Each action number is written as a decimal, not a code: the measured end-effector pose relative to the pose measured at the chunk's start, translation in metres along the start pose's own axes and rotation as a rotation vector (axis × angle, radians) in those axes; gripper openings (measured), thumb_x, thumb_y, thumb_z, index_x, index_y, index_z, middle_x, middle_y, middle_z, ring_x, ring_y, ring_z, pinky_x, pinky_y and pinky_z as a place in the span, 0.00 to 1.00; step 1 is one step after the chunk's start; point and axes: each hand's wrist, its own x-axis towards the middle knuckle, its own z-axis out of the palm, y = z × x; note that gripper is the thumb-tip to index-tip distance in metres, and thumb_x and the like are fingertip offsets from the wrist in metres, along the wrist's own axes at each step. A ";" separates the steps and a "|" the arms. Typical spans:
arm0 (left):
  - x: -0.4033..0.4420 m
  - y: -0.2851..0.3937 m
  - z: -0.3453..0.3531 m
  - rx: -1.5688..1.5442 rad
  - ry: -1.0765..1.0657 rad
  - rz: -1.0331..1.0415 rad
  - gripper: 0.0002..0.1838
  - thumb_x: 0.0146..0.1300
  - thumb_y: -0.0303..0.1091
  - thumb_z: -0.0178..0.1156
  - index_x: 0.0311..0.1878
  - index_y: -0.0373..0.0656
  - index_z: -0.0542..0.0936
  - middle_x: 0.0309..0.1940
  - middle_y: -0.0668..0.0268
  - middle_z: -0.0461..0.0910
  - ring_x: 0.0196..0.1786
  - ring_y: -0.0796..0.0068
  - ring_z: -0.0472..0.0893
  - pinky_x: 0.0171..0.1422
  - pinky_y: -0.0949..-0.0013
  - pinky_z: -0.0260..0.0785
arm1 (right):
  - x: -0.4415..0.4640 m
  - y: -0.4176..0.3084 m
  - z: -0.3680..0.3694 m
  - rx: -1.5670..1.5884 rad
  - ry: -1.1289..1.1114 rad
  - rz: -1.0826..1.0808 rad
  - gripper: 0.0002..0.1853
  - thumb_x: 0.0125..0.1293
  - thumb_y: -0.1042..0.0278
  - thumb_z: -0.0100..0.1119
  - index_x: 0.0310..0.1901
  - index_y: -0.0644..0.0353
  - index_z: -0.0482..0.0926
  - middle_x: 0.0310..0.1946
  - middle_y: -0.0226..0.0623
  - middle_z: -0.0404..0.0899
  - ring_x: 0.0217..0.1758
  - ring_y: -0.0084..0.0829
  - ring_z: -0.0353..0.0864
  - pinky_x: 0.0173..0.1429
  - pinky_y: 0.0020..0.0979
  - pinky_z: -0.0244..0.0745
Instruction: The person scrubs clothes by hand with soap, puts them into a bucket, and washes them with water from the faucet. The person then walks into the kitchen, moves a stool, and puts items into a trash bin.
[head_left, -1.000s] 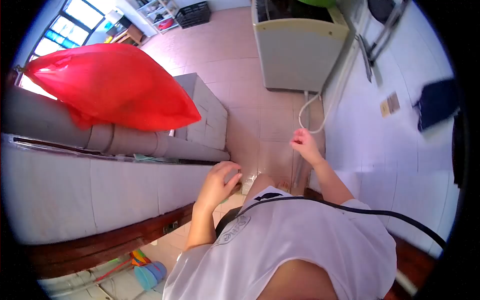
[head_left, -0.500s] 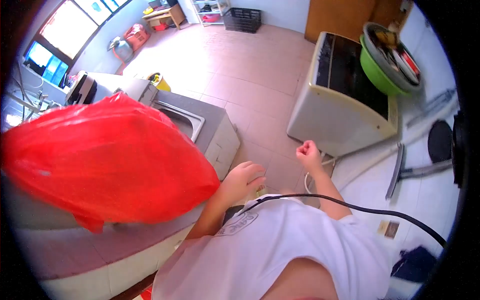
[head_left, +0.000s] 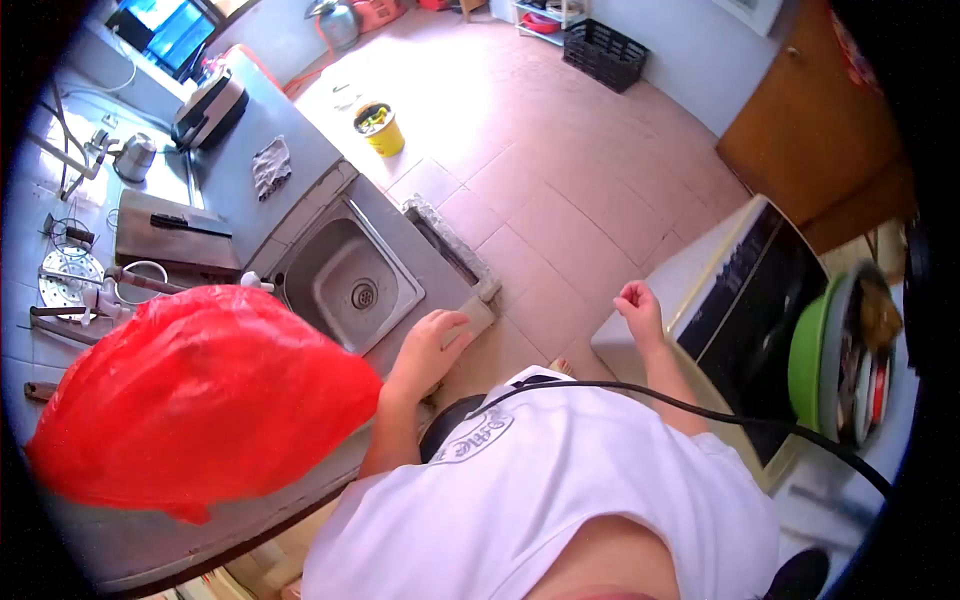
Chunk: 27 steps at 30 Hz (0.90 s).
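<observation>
My left hand [head_left: 432, 350] hovers in front of the sink's near corner, its fingers loosely bent and apart, holding nothing. To its left, a big red plastic bag [head_left: 200, 400] bulges over the counter, its edge close to my left forearm. The stainless steel sink [head_left: 412, 298] lies just beyond that hand, with a drain in its bottom. My right hand [head_left: 640, 308] is raised beside the white washing machine [head_left: 628, 348]. Its fingers are curled in, and no object shows in them.
On the counter are a cutting board [head_left: 135, 235] with a knife [head_left: 185, 224], a grey cloth [head_left: 271, 168] and a rice cooker [head_left: 212, 108]. A yellow bucket [head_left: 385, 140] and black crate [head_left: 603, 58] stand on the tiled floor. A green basin [head_left: 805, 365] sits at right. A black cable [head_left: 700, 408] crosses my shirt.
My view has swung, bringing the sink and the counter behind the bag into sight. The washing machine appears lower and farther right. Both hands keep much the same pose, with nothing taken up.
</observation>
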 end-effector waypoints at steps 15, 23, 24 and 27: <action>0.120 -0.048 -0.027 0.012 0.374 -0.399 0.13 0.53 0.32 0.59 0.40 0.36 0.76 0.39 0.56 0.77 0.44 0.57 0.75 0.49 0.66 0.67 | 0.254 0.103 -0.075 -0.611 -0.019 0.326 0.17 0.61 0.54 0.51 0.25 0.59 0.78 0.13 0.32 0.74 0.15 0.22 0.72 0.20 0.27 0.66; 0.197 -0.068 -0.039 0.052 0.473 -0.548 0.12 0.53 0.32 0.59 0.40 0.37 0.76 0.38 0.56 0.77 0.43 0.56 0.75 0.49 0.63 0.66 | 0.331 0.144 -0.188 -1.509 -0.657 0.213 0.16 0.54 0.58 0.51 0.21 0.62 0.79 0.22 0.45 0.79 0.26 0.41 0.79 0.33 0.42 0.71; 0.211 -0.070 -0.039 0.062 0.484 -0.591 0.12 0.52 0.32 0.60 0.40 0.38 0.77 0.38 0.56 0.77 0.44 0.56 0.75 0.49 0.62 0.66 | 0.363 0.149 -0.183 -1.463 -0.600 0.293 0.16 0.54 0.58 0.51 0.22 0.62 0.79 0.22 0.45 0.79 0.27 0.42 0.79 0.34 0.42 0.71; 0.269 -0.081 -0.042 0.077 0.493 -0.675 0.12 0.52 0.32 0.60 0.40 0.38 0.77 0.38 0.56 0.77 0.43 0.57 0.75 0.48 0.63 0.67 | 0.495 0.164 -0.164 -1.306 -0.467 0.407 0.16 0.54 0.57 0.52 0.23 0.63 0.79 0.24 0.46 0.79 0.29 0.42 0.79 0.35 0.43 0.71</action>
